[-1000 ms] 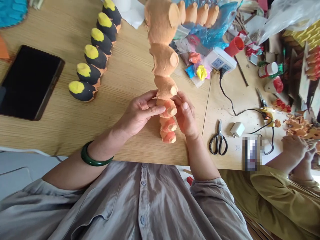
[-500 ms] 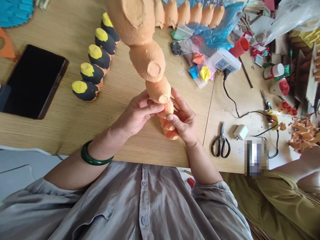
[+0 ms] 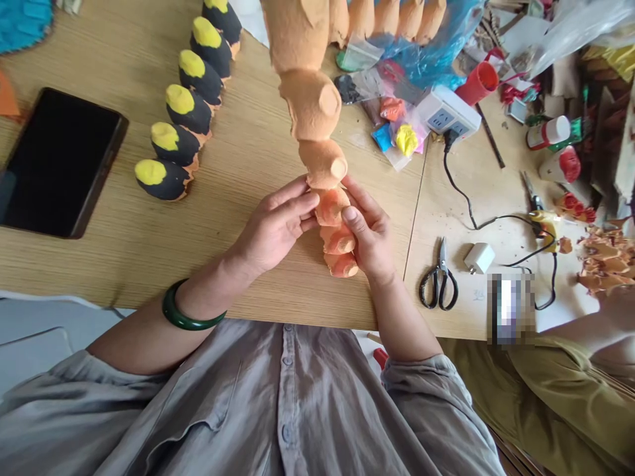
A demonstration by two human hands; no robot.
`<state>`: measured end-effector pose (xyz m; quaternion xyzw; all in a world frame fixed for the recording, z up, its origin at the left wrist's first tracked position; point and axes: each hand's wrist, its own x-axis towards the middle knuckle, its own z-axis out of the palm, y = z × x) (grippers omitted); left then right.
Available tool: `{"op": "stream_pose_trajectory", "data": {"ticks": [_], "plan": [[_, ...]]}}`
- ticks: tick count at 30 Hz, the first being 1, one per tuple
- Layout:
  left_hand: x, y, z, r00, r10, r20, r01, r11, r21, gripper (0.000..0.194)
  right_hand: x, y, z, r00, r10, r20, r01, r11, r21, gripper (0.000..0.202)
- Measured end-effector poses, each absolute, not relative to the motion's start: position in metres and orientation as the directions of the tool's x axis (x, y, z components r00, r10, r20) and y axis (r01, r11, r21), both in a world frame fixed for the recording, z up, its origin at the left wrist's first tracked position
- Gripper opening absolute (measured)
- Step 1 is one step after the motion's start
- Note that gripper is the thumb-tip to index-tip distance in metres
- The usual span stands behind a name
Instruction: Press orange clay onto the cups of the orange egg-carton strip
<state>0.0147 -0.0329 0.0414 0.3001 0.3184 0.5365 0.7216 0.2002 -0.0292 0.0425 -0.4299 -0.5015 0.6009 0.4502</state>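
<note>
An orange egg-carton strip (image 3: 313, 106) of several cups, bumps towards me, rises from near the table's front edge to the top of the frame. Redder orange, clay-like patches cover the cups nearest me. My left hand (image 3: 275, 225) holds the strip's left edge, fingertips partly hidden behind it and thumb at the reddish cup. On the other side my right hand (image 3: 372, 241) grips the strip, thumb on its front and fingers behind. Left of my hands lies a row of black cups with yellow tops (image 3: 187, 109). Another orange strip (image 3: 387, 18) lies at the back.
A black tablet (image 3: 59, 162) lies at the left. To the right are scissors (image 3: 439, 277), a white power strip (image 3: 449, 112) with a cable, a white charger (image 3: 479, 258) and bags of coloured clay (image 3: 407, 139). A co-worker's arm (image 3: 580, 320) shows at the right edge.
The strip has swung more upright, its far part moving up and right. My left thumb has slid off the cup's front to its left edge, uncovering the reddish patch.
</note>
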Motion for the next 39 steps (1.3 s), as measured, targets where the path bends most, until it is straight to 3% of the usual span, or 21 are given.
{"op": "stream_pose_trajectory", "data": {"ticks": [15,25,34,39], "plan": [[0.01,-0.03,0.032,0.227,0.939,-0.26,-0.537,0.343,0.771,0.048,0.194,-0.028,0.047,-0.19,0.931,-0.311,-0.136,-0.339,-0.931,0.046],[0.01,-0.031,0.028,0.235,0.945,-0.228,-0.499,0.318,0.806,0.058,0.19,-0.026,0.043,-0.19,0.88,-0.435,-0.176,-0.467,-0.867,0.059],[0.013,-0.031,0.027,0.222,0.946,-0.234,-0.462,0.314,0.83,0.049,0.186,-0.027,0.048,-0.105,0.893,-0.438,-0.139,-0.449,-0.883,0.058],[0.012,-0.03,0.023,0.212,0.942,-0.259,-0.466,0.33,0.821,0.052,0.186,-0.029,0.048,-0.143,0.902,-0.407,-0.157,-0.427,-0.891,0.054]]}}
